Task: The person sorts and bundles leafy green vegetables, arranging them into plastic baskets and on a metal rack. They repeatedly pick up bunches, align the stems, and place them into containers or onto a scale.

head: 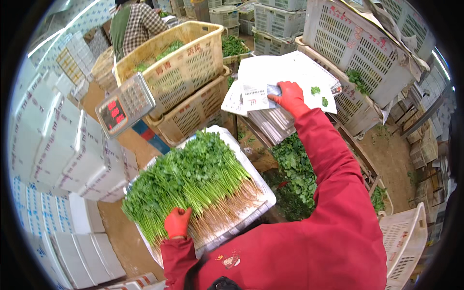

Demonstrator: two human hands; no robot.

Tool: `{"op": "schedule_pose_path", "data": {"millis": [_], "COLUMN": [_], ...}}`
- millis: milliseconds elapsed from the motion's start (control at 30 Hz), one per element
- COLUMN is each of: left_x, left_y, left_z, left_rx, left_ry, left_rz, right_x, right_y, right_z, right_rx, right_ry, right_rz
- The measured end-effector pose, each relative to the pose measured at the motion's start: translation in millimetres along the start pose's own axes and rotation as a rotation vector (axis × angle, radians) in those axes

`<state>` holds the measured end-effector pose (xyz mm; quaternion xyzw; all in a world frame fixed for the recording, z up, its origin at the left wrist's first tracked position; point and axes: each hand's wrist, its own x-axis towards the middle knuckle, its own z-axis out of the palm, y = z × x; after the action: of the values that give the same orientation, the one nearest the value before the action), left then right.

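A broad layer of coriander [195, 170] with leaves, green stems and brown roots lies on a white foam tray [266, 197] in front of me. My left hand [177, 223], in an orange-red glove, rests at the lower stems near the tray's front edge; whether its fingers grip any stems is hidden. My right hand [291, 98], gloved alike, reaches forward to a pile of printed slips [255, 98], thumb and fingers at its right edge. White paper sheets [268, 69] lie under and behind the slips, above a stack of folded paper [272, 123].
A digital scale display [125, 105] stands at left, before stacked yellow crates [188, 54]. White foam boxes [72, 148] line the left side. Leafy greens [295, 170] lie below the paper stand. Crates [355, 47] rise at right. Another person [136, 27] is at the back.
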<state>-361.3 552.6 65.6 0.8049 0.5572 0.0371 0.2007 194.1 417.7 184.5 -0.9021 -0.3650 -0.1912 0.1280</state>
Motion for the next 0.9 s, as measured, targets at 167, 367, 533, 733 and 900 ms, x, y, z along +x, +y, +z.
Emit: {"op": "schedule_pose_path", "data": {"millis": [167,367,533,733,900], "left_x": [-3.9,-34.5,-18.7,-4.5,-15.6], "left_y": [29.0,163.5,228.1,153.1,114.8], "left_z": [-48.0,-48.2,-8.3,-26.5,-49.9], "left_rx": [-0.433,-1.015,-1.220,-1.392,-1.579], "left_ry": [-0.073,-0.604,-0.258,-0.293,-0.328], "left_rz": [-0.046,0.372,0.230,0.580,0.514], "right_x": [6.1,-32.7,-194.8,-188.6,-196.9], "right_y": [43.5,-14.8,-164.4,-90.3,-91.8], "right_z": [21.4,-114.9,-144.8,-129.3,-164.3], "right_rx": [0.520,0.958,1.250,0.940,1.567], "right_ry": [0.174,0.587,-0.206,0.277,-0.868], "right_rz": [-0.173,0.300,-0.106,-0.482,-0.106]}}
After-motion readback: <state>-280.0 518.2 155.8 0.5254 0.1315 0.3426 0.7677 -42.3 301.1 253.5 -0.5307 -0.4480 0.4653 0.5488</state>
